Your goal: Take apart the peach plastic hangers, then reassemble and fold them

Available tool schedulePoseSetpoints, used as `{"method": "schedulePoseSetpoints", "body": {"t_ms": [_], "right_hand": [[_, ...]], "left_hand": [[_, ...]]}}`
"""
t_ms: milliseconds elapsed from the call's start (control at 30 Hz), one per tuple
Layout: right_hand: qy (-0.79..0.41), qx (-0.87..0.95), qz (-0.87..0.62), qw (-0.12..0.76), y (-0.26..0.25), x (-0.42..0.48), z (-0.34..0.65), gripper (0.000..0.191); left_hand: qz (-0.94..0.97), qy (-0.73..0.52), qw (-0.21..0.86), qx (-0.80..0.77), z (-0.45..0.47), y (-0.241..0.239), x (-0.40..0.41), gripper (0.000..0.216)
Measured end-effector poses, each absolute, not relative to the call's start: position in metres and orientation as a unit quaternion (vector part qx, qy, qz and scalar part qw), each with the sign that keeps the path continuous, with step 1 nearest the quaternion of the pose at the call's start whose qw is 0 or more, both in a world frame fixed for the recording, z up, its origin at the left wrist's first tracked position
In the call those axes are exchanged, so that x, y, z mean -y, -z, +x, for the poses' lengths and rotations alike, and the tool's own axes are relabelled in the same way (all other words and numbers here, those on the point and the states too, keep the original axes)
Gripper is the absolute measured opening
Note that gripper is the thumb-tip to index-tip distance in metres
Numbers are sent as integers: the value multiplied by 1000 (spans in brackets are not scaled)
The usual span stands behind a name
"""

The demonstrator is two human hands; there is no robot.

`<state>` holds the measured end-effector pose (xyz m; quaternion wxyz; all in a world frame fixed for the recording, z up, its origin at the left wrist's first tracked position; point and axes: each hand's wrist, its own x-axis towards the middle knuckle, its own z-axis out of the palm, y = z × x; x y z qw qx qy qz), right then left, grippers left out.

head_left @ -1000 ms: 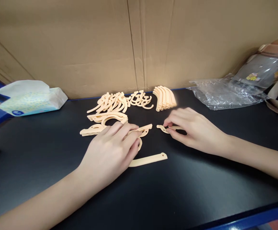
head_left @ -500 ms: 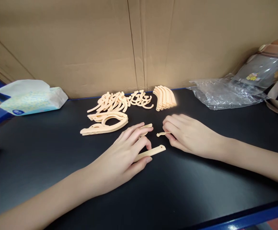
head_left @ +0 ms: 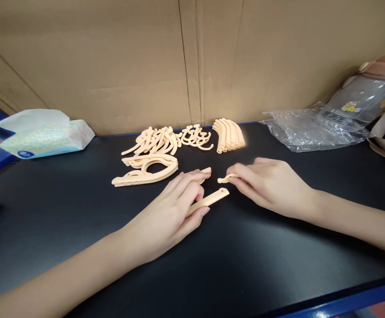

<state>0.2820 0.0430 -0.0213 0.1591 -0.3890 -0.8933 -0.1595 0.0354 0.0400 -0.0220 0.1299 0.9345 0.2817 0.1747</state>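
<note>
Between thumb and fingers of my left hand (head_left: pixel 175 212) is a cream plastic hanger arm (head_left: pixel 214 197), its end with a small hole pointing right. Under that hand's outer fingers lies another cream piece (head_left: pixel 207 170), mostly covered. My right hand (head_left: pixel 272 185) pinches a small curved cream hanger hook (head_left: pixel 224 179); its knobbed end sticks out to the left, apart from the arm. The rest of the hook is hidden by the fingers. Left of my left hand lie folded hangers (head_left: pixel 146 174), stacked on the black table (head_left: pixel 245 265).
Behind my hands are a pile of curved hanger arms (head_left: pixel 155 140), a heap of loose hooks (head_left: pixel 197 138) and a row of nested arms (head_left: pixel 229 134). A tissue pack (head_left: pixel 46 134) sits left. At right are a clear plastic bag (head_left: pixel 305 130) and a bottle (head_left: pixel 361 97). Cardboard (head_left: pixel 112 66) stands behind.
The hanger arm in my left hand has risen slightly and tilted up. My right hand has turned a little, and the hook has moved slightly up.
</note>
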Motion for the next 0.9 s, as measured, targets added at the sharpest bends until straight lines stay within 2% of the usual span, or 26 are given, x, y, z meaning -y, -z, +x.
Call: {"method": "schedulePoseSetpoints", "body": {"t_ms": [200, 400, 767, 900], "right_hand": [[15, 902, -399, 167, 20, -39, 282, 19], [20, 904, -390, 172, 17, -36, 280, 17], [-75, 912, -364, 171, 18, -41, 284, 18], [-91, 907, -370, 179, 16, -40, 283, 30]], "left_hand": [[930, -178, 148, -285, 34, 23, -40, 10], [928, -174, 152, -291, 34, 23, -41, 8], [931, -182, 144, -281, 35, 23, -41, 8], [927, -185, 152, -288, 35, 23, -41, 9]]}}
